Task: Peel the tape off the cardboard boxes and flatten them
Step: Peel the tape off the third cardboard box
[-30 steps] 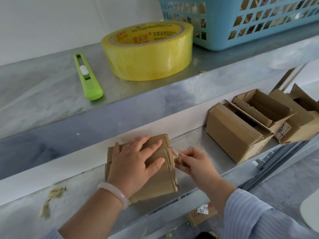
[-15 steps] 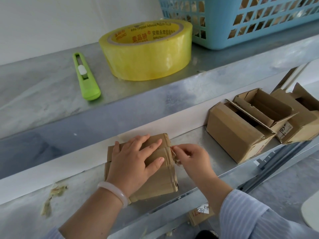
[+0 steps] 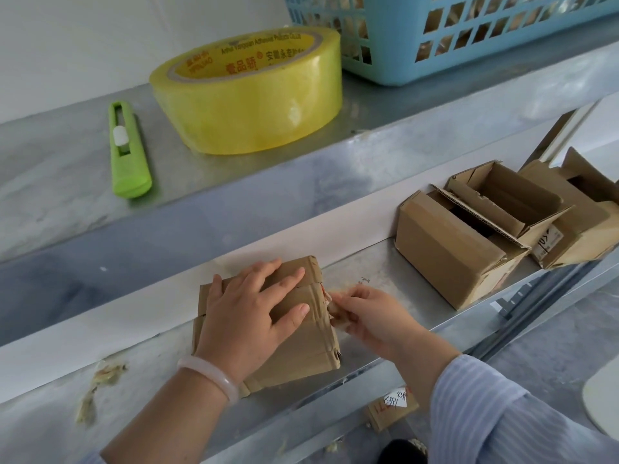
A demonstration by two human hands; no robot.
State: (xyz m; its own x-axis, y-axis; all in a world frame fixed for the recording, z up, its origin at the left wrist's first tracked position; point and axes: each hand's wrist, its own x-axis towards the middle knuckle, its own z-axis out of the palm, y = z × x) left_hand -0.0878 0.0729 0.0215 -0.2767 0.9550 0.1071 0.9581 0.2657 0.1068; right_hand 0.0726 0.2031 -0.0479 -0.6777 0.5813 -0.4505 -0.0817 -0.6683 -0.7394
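A small closed cardboard box lies flat on the lower metal shelf. My left hand presses down on its top with the fingers spread. At the box's right edge my right hand pinches a crumpled strip of tape that still joins the box. To the right, three opened cardboard boxes stand on the same shelf with their flaps up.
The upper shelf holds a yellow tape roll, a green box cutter and a blue basket. Peeled tape scraps lie at the lower shelf's left. Another small box sits below the shelf.
My right hand has shifted slightly at the box's right edge, still working the tape strip. The left hand has stayed pressed on the box.
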